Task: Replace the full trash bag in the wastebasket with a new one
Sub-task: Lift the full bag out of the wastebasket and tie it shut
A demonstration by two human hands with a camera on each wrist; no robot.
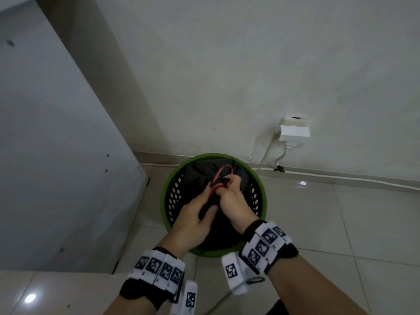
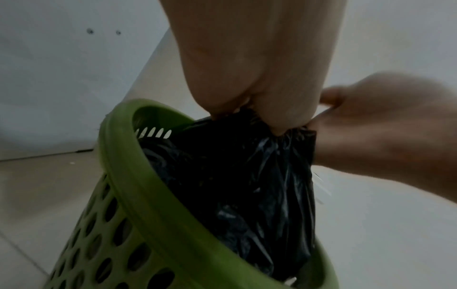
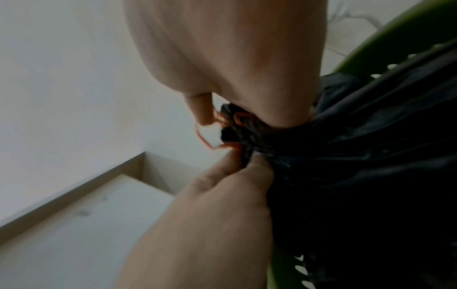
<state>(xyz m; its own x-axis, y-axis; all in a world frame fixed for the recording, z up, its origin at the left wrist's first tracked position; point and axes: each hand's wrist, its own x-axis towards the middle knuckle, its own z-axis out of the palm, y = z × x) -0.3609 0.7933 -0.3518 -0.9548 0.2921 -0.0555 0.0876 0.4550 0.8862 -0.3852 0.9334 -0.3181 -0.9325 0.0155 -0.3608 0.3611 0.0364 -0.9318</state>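
Observation:
A green perforated wastebasket (image 1: 168,196) stands on the tiled floor against the wall. Inside it sits a full black trash bag (image 1: 197,171) with its top gathered into a neck and a red drawstring (image 1: 223,170) looping out. My left hand (image 1: 195,212) grips the bunched neck of the bag from the left, thumb across it. My right hand (image 1: 229,196) pinches the neck and the drawstring from the right. The left wrist view shows the black trash bag (image 2: 247,176) rising above the wastebasket (image 2: 128,176) rim. In the right wrist view the red drawstring (image 3: 205,138) loops beside the fingers.
A white cabinet panel (image 1: 56,155) stands close on the left of the basket. On the wall at right hangs a white adapter (image 1: 294,131) with cables running along the baseboard. Pale floor tiles (image 1: 341,223) spread to the right.

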